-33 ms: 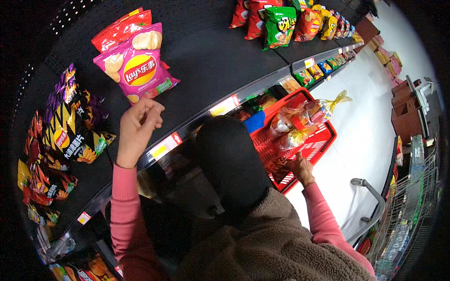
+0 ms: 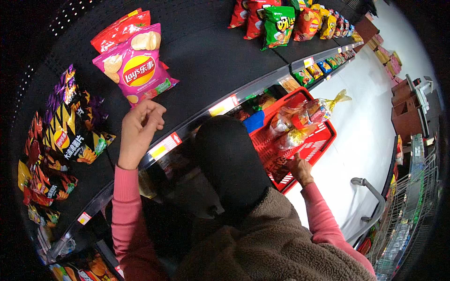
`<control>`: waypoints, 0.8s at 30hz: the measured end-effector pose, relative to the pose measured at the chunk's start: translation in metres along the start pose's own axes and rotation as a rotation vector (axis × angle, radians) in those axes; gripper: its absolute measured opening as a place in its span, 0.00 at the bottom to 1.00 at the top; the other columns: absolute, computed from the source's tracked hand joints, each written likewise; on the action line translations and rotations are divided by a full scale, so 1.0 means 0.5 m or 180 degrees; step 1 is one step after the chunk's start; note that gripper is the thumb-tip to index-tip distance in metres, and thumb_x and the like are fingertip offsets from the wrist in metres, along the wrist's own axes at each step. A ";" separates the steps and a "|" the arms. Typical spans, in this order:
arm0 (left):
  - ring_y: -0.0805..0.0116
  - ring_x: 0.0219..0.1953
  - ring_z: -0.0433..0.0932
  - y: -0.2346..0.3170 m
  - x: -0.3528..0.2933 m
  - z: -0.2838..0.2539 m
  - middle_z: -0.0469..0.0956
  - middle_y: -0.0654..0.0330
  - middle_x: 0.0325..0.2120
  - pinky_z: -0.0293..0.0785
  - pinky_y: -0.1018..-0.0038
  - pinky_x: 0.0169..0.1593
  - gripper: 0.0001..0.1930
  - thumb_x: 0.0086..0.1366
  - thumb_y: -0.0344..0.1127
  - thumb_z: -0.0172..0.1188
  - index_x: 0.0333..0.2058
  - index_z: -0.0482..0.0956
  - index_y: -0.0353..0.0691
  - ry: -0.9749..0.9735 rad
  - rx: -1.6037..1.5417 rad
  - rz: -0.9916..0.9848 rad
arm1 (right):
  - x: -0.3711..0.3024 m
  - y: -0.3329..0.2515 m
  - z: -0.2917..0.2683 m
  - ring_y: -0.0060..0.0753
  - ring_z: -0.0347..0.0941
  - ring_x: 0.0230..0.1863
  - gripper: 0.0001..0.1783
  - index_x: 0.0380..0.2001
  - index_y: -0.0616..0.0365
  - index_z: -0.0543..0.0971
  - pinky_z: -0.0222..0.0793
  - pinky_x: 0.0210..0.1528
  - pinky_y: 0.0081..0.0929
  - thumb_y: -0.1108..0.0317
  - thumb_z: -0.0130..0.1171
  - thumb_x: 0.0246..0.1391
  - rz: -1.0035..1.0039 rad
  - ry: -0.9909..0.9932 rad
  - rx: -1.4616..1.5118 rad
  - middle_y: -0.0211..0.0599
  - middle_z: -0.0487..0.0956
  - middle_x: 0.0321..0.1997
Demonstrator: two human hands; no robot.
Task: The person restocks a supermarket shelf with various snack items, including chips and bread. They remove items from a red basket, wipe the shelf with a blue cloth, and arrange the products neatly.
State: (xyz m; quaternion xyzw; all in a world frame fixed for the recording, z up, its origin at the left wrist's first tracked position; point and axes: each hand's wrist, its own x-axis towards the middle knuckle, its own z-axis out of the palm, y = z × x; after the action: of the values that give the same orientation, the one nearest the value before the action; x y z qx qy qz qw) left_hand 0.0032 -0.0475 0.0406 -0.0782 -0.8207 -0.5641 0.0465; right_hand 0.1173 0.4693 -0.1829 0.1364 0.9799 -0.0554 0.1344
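At the lower edge of a pink bag of potato chips [image 2: 138, 65] is my left hand [image 2: 142, 126], its fingers curled in and nothing visible in them. I cannot tell whether it touches the bag. The pink bag stands on the black shelf [image 2: 201, 56], with red bags [image 2: 123, 29] behind it. On the right, my right hand [image 2: 301, 169] is closed at the near side of a red shopping basket [image 2: 323, 140], one finger extended; some fingers are hidden. Inside the basket lie clear-wrapped packages [image 2: 300, 119], one with a gathered golden top, and a dark red bag [image 2: 277, 169].
Black-and-yellow chip bags [image 2: 65, 131] stand on the shelf to the left. More snack bags [image 2: 281, 25] line its far right. Price tags [image 2: 165, 145] run along the shelf edge. A wire shopping cart [image 2: 405, 210] is at far right. A black rounded shape [image 2: 229, 159] blocks the middle.
My left hand has shifted very slightly to the right, away from the pink bag's middle. Otherwise things look the same.
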 end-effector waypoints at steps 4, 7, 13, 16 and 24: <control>0.81 0.29 0.76 -0.004 -0.020 0.027 0.77 0.65 0.26 0.74 0.81 0.35 0.05 0.70 0.29 0.58 0.37 0.79 0.32 -0.0038 -0.0125 -0.0040 | -0.014 -0.025 0.048 0.50 0.82 0.29 0.25 0.45 0.57 0.73 0.73 0.25 0.48 0.46 0.57 0.58 -0.0408 0.0115 -0.0165 0.46 0.82 0.25; 0.81 0.29 0.76 -0.009 -0.025 0.027 0.77 0.65 0.26 0.75 0.80 0.35 0.04 0.70 0.28 0.58 0.37 0.79 0.32 -0.0138 -0.0190 -0.0077 | -0.015 -0.044 0.078 0.51 0.83 0.32 0.29 0.50 0.54 0.71 0.73 0.28 0.50 0.43 0.60 0.56 -0.0250 -0.0128 0.0150 0.47 0.84 0.29; 0.81 0.29 0.77 -0.008 -0.031 0.021 0.78 0.65 0.25 0.74 0.81 0.35 0.05 0.70 0.29 0.58 0.37 0.79 0.33 -0.0131 -0.0050 -0.0050 | -0.007 -0.027 0.116 0.55 0.78 0.45 0.34 0.54 0.54 0.72 0.73 0.46 0.51 0.41 0.62 0.53 -0.0206 0.0497 -0.0676 0.50 0.82 0.42; 0.80 0.29 0.77 -0.009 -0.034 0.022 0.78 0.65 0.25 0.74 0.81 0.35 0.06 0.70 0.30 0.58 0.37 0.79 0.33 -0.0171 -0.0073 -0.0060 | 0.019 0.007 0.103 0.52 0.71 0.55 0.35 0.62 0.53 0.71 0.61 0.60 0.53 0.44 0.56 0.56 -0.0002 0.0509 -0.0802 0.46 0.80 0.48; 0.79 0.32 0.79 -0.019 -0.035 0.021 0.79 0.64 0.29 0.78 0.80 0.36 0.06 0.70 0.31 0.58 0.39 0.80 0.33 -0.0235 0.0046 0.0043 | 0.039 0.027 0.092 0.57 0.75 0.55 0.37 0.45 0.57 0.78 0.63 0.58 0.55 0.31 0.57 0.53 -0.0071 0.0277 -0.0952 0.57 0.81 0.44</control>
State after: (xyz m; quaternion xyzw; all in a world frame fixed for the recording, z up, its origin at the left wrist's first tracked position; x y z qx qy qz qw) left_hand 0.0189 -0.0424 0.0252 -0.1040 -0.8254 -0.5545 0.0205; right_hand 0.1146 0.4802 -0.2333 0.1063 0.9836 0.0956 0.1100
